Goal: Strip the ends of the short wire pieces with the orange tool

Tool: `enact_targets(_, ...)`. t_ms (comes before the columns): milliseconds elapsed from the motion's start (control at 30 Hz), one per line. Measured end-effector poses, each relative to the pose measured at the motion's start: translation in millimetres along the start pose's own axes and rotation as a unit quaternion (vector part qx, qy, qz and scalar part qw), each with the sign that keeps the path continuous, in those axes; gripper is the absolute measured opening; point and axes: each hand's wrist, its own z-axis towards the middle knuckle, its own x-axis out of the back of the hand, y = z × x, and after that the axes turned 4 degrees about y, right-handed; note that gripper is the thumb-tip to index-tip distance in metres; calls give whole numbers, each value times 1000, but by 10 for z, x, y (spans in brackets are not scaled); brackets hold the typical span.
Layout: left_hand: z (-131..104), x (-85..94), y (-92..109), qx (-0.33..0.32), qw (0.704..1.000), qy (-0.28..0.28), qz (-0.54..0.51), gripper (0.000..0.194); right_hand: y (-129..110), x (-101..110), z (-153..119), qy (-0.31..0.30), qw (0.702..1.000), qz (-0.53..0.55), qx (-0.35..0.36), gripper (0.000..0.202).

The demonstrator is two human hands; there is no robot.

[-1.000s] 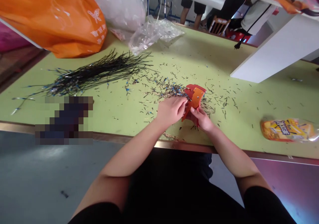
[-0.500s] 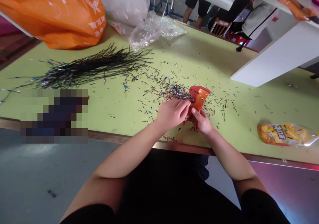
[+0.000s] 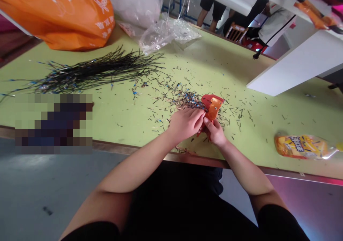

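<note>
My right hand [image 3: 216, 132] is closed around the handles of a red and orange wire stripper [image 3: 214, 108], whose head points away from me above the table. My left hand [image 3: 187, 122] is pinched shut right beside the stripper's jaws; what its fingers hold is hidden. Just beyond my left hand lies a heap of short black and blue wire scraps [image 3: 190, 98], with more bits scattered around both hands. A long bundle of black wires [image 3: 102, 69] with blue and clear ends lies to the left.
An orange bag [image 3: 66, 19] and clear plastic bags [image 3: 158, 33] sit at the back left. On the right lie a drink bottle [image 3: 302, 146] and a white panel [image 3: 289, 65] standing on the green table [image 3: 125, 126]. People are visible beyond the far edge.
The stripper's head has dipped and shifted slightly left. Both hands stay close together in nearly the same place, and the camera view has moved a little.
</note>
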Motion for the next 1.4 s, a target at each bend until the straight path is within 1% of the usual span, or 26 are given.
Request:
enact_targets(133,-4,-9,15,-11,1000,16,8,21,-4,-31,-10,22,1000,5,9,48)
enact_targets(267,-1,-16,31,-7,1000,26,4,20,-17,-63,-25,1,1000,-4,19,53)
enact_targets(367,9,-12,29,8,999,32,-11,21,-36,-67,-21,14,999,19,26,54)
enact_targets(433,22,3,10,33,999,19,-32,23,-73,-41,-5,15,998,56,22,51)
enact_targets(500,38,28,-28,65,996,0,-62,25,-134,16,16,-10,995,102,-10,50)
enact_targets(567,51,55,-85,89,992,-13,-90,28,-207,97,30,-46,987,142,-55,54)
enact_targets(667,58,81,-177,120,985,-31,-118,31,-292,222,29,-106,975,167,-105,54)
enact_targets(733,57,84,-222,146,980,-42,-130,29,-310,278,16,-148,965,173,-129,54)
enact_targets(867,57,76,-247,179,975,-43,-128,21,-276,307,-8,-211,950,180,-145,55)
enact_targets(967,57,66,-241,189,975,-31,-109,19,-240,289,-17,-236,945,173,-144,55)
enact_targets(1067,40,45,-242,187,977,-18,-103,18,-221,270,-21,-240,946,166,-143,53)
enact_targets(1167,9,4,-243,190,973,-7,-128,18,-214,263,-24,-227,949,163,-145,52)
enact_targets(1233,-12,-34,-239,201,967,-1,-155,17,-211,261,-28,-221,951,161,-143,53)
enact_targets(1400,-46,-136,-234,238,944,34,-226,19,-191,253,-33,-211,954,163,-135,56)
